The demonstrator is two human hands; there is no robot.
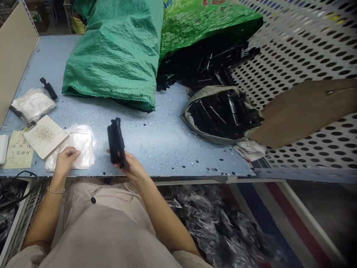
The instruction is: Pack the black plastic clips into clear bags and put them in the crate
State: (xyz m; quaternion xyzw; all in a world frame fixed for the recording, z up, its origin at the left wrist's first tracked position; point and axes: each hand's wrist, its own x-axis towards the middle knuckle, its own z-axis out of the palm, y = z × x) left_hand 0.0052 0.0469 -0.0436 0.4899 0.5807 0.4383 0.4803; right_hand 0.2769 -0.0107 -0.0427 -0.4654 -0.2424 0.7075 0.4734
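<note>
My right hand [132, 166] is closed round the lower part of a black plastic part [115, 143], held upright above the table's front edge. To its left, my left hand [67, 159] rests over a stack of clear plastic bags [85, 147], thumb and fingers pressed together; whether a bag's edge is between them is too small to tell. A white square board [46, 136] with small specks lies against the bags, beside a yellow handwritten note [18, 152].
A teal sack [114, 56] and a green sack [200, 22] spilling black parts stand at the back. A cloth bag [192, 126] of black parts sits right, near a perforated panel [306, 63]. Wrapped plastic [35, 104] lies left. Below the table are bagged items [212, 223].
</note>
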